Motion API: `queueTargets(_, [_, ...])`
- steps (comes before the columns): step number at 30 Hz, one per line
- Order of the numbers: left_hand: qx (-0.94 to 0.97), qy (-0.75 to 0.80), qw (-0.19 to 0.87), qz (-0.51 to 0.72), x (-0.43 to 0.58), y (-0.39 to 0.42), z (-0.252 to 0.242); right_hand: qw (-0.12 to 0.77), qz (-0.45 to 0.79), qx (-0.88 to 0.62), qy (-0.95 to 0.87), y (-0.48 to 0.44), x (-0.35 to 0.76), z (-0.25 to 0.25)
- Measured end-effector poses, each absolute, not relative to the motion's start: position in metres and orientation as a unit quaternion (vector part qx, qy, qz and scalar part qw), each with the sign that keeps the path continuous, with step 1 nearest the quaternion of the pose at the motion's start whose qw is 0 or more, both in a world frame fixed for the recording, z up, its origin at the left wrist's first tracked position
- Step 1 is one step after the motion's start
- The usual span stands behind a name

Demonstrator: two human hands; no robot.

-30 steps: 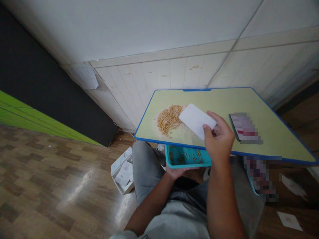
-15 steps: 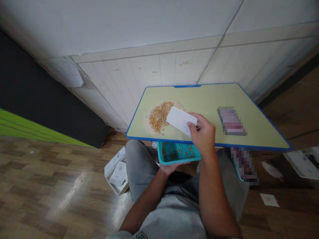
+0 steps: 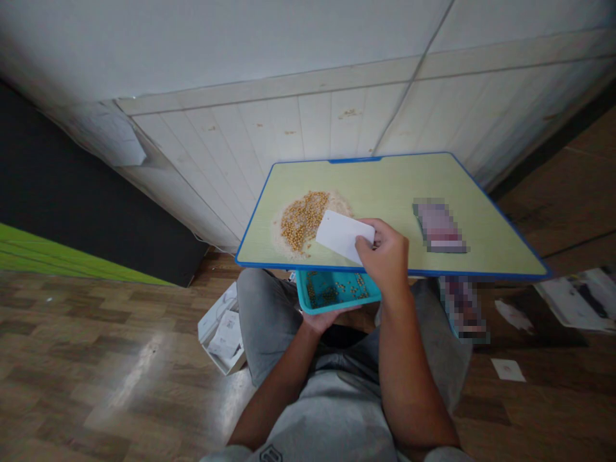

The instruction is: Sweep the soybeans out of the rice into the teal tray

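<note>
My right hand (image 3: 385, 256) pinches a white card (image 3: 341, 234) over the green table (image 3: 394, 186), the card's far edge next to a pile of yellow beans mixed with pale grains (image 3: 302, 220). Below the table's near edge my left hand (image 3: 325, 319) grips the underside of a teal tray (image 3: 337, 292) that holds a scatter of beans. Only part of the left hand's palm and fingers shows under the tray.
A blurred flat object (image 3: 439, 226) lies on the table's right half. A white open box (image 3: 221, 330) sits on the wood floor at my left knee. Papers (image 3: 572, 305) lie on the floor at right. A panelled wall stands behind the table.
My right hand and the card have slid left and nearer, closer to the bean pile. The view has shifted, so the table sits further left. The tray stays under the table edge.
</note>
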State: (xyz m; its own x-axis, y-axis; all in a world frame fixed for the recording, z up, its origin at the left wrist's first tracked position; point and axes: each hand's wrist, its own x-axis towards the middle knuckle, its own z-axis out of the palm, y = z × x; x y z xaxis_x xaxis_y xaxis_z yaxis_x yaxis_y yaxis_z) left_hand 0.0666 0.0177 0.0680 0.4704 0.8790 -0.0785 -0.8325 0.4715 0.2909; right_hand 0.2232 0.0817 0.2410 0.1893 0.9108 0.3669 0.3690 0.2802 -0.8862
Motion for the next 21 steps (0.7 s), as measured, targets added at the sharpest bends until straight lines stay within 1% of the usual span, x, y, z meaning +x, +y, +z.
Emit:
queueTargets(11, [0.104, 0.161, 0.839, 0.510, 0.071, 0.015, 0.079, 0.545, 0.246, -0.548, -0.585, 0.084, 0.224, 0.236])
queueTargets(21, [0.100, 0.175, 0.837, 0.508, 0.071, 0.015, 0.076, 0.550, 0.198, -0.572, -0.575, 0.086, 0.219, 0.233])
